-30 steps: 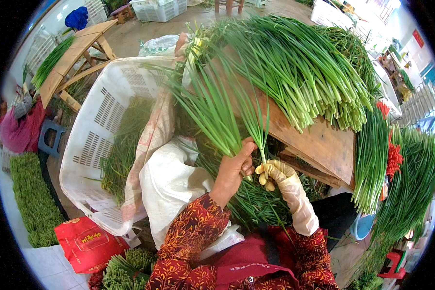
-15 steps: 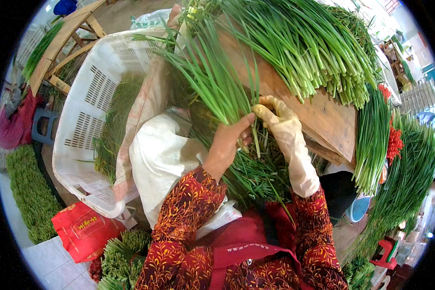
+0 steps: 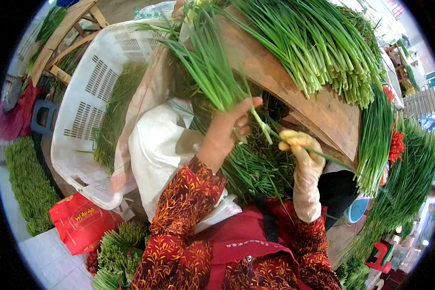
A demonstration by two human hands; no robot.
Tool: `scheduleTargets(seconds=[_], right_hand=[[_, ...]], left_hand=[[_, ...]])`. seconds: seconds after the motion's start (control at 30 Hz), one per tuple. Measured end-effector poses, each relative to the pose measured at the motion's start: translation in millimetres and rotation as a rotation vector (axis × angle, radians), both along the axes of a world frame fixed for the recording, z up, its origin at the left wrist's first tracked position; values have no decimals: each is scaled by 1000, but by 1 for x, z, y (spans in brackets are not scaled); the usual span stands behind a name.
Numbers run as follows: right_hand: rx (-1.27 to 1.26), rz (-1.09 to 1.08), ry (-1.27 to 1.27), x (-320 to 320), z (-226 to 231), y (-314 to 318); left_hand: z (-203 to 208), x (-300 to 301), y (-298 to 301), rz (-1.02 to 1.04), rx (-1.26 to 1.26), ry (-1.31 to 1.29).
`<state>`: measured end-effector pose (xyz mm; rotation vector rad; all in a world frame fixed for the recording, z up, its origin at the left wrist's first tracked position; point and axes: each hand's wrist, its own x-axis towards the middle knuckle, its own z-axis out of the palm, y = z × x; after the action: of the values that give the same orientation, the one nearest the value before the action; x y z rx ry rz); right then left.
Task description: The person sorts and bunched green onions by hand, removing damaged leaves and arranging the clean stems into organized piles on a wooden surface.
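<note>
Left hand: in the head view, the bare left hand is sitting just above centre, its fingers curling around the green bunch and clamping it near the pale stalk ends.
Green bunch: the green bunch is fanning its leaf tips toward twelve o'clock; one pale-ended stalk is slanting out below the thumb.
Right hand: the gloved right hand is resting at three o'clock, its fingertips pinching together on a thin green blade that is trailing toward four o'clock.
Loose leaves: loose leaves are lying tangled below the hands, toward four o'clock.
Wooden board: the wooden board is standing at two o'clock, bearing a big stalk pile.
White sack: the white sack is bulging at nine o'clock.
White basket: the slotted white basket is tilting at ten o'clock, holding more leaves.
Red bag: the red bag is lying at eight o'clock.
Blue basin: the blue basin is showing at four o'clock.
</note>
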<state>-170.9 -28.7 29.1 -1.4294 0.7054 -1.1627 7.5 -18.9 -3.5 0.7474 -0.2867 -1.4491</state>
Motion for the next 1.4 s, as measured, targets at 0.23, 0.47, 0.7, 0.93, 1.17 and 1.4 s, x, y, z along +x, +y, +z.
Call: scheduleTargets(seconds=[0.23,0.47,0.7,0.93,1.17,1.4], right_hand=[[408,339,1250,-59,-19,29],[155,165,947,-26,7,-11],[-689,-382,1179,23,56,-82],[-615,-366,1360,33,45,-91],[-504,-315,1276,29,40,-72],[-275,34,1035,25,27,-30]], left_hand=[[4,11,0,48,9,-15],[-1,9,4,-18,-62,-104],[11,-4,-18,75,-59,-19],[5,-17,-21,-47,-113,102],[14,-26,-26,-76,-70,157],[7,-19,-20,-8,58,-8]])
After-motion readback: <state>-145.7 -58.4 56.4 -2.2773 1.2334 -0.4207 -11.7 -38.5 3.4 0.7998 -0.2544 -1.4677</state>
